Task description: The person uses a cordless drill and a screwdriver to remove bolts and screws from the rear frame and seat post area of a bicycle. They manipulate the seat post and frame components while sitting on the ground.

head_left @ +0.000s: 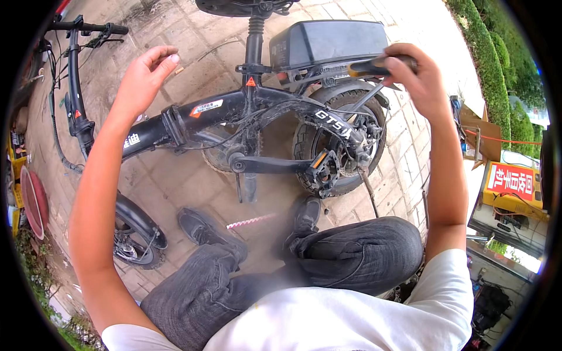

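Observation:
My right hand [415, 79] is closed around the handle of a screwdriver [366, 68], dark with a yellow collar. Its shaft points left, toward the frame just below the black rear box [331, 42] of an electric bicycle [219, 114]. My left hand [146, 79] is raised over the front part of the bicycle's frame, with thumb and index fingertip close together. Anything between those fingertips is too small to make out. Under the box sits the rear wheel [339, 143], and a crank with a pedal [319, 167] faces me.
Handlebars [88, 27] reach out at the far left, and the front wheel [137, 245] is beside my left leg. A pink-and-white strip [252, 220] lies on the paving between my shoes. Right of my arm are a cardboard box [477, 131] and a yellow case [512, 190].

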Action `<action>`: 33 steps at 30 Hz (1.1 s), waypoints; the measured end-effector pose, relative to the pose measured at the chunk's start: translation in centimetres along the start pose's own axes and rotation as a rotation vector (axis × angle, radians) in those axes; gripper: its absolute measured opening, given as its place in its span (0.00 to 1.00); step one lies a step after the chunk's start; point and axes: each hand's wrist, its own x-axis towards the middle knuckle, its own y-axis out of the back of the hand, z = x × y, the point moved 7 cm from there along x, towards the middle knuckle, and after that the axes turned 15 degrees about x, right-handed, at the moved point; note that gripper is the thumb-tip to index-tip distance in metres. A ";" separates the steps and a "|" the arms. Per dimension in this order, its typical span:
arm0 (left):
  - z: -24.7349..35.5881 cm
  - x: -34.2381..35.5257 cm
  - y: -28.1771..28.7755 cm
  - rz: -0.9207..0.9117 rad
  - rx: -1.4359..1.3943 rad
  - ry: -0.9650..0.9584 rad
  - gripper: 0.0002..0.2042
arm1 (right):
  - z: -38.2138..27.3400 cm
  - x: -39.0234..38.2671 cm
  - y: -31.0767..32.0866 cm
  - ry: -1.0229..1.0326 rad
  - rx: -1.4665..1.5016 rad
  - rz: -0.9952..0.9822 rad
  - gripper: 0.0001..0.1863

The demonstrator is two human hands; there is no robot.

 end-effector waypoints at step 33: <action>-6.0 3.2 7.0 0.189 0.101 -0.029 0.23 | -11.5 -3.0 -11.6 0.707 -0.782 -0.485 0.27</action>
